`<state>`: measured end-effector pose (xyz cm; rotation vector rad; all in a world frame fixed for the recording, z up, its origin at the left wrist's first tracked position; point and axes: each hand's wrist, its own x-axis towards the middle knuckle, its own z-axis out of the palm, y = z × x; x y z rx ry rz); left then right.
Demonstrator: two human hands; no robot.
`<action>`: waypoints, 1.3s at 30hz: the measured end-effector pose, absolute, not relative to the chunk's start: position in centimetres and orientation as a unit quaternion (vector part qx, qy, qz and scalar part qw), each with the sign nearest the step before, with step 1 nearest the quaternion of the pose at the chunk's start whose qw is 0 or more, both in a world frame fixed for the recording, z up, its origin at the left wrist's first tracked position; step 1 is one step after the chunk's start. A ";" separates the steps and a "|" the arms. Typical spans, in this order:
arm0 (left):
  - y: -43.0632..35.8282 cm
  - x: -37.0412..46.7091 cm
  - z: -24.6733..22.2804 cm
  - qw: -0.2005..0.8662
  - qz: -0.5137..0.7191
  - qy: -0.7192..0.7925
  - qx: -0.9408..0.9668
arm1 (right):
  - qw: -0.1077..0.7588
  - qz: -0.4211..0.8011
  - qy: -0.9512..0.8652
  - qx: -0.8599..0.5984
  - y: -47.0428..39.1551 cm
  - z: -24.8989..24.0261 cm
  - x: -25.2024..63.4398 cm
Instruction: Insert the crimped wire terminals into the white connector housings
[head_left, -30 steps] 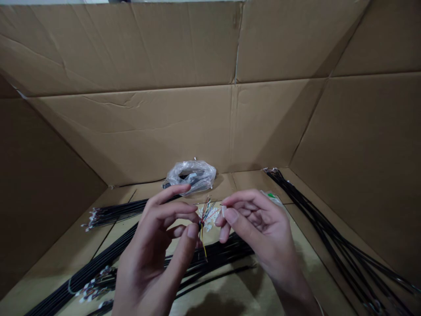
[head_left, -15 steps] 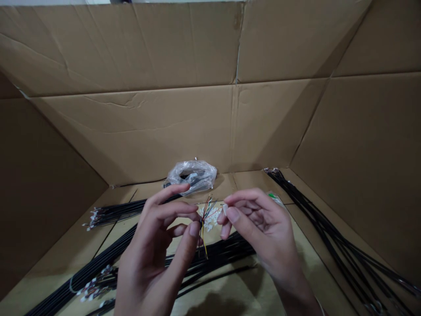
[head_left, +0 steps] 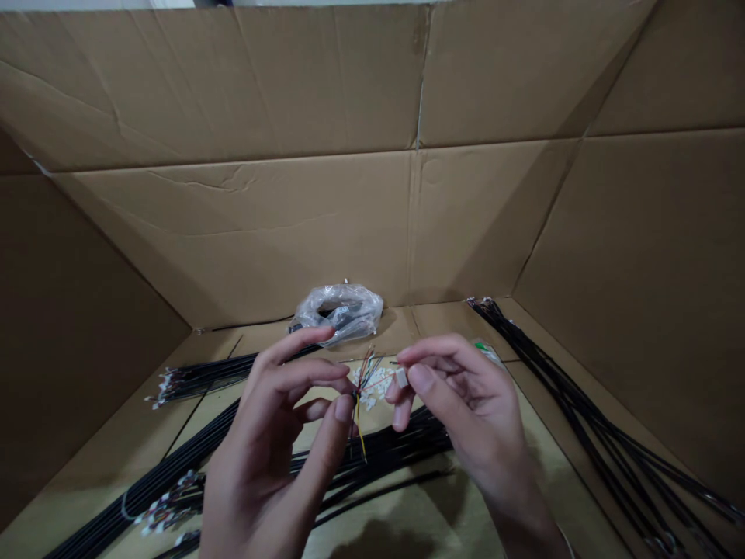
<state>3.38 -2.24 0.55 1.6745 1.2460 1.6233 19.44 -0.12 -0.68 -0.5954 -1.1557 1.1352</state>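
Observation:
Between the thumb and fingers of my left hand (head_left: 279, 435) is pinched the end of a cable, whose thin coloured wires (head_left: 362, 388) fan out in red, yellow, black and other colours. My right hand (head_left: 466, 419) grips a small white connector housing (head_left: 401, 378) between thumb and fingertips. A reddish wire runs across from the fan to this housing; how deep it sits inside cannot be made out. Behind the wires, a scatter of loose white connector housings (head_left: 378, 380) lies on the table. The rest of the held cable is hidden by my left hand.
Black cables (head_left: 372, 458) lie under my hands, with bundles at the left (head_left: 215, 373) and front left (head_left: 157, 473). Another cable bundle (head_left: 559, 396) runs down the right. A clear plastic bag (head_left: 343, 303) stands against the cardboard wall (head_left: 291, 225) that encloses the table.
The white connector housing has turned in my right fingers and shows more of its face, a touch lower and to the right. My left hand has barely moved.

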 end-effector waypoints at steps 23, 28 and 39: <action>-2.7 4.4 0.6 0.281 0.602 0.426 0.614 | 0.570 0.619 -0.474 -0.259 1.7 -1.0 19.6; -2.9 4.3 0.5 0.290 0.597 0.430 0.612 | 0.571 0.619 -0.475 -0.255 1.7 -1.0 19.6; -2.6 4.1 0.5 0.278 0.589 0.428 0.627 | 0.557 0.683 -0.431 -0.194 1.9 -1.1 19.4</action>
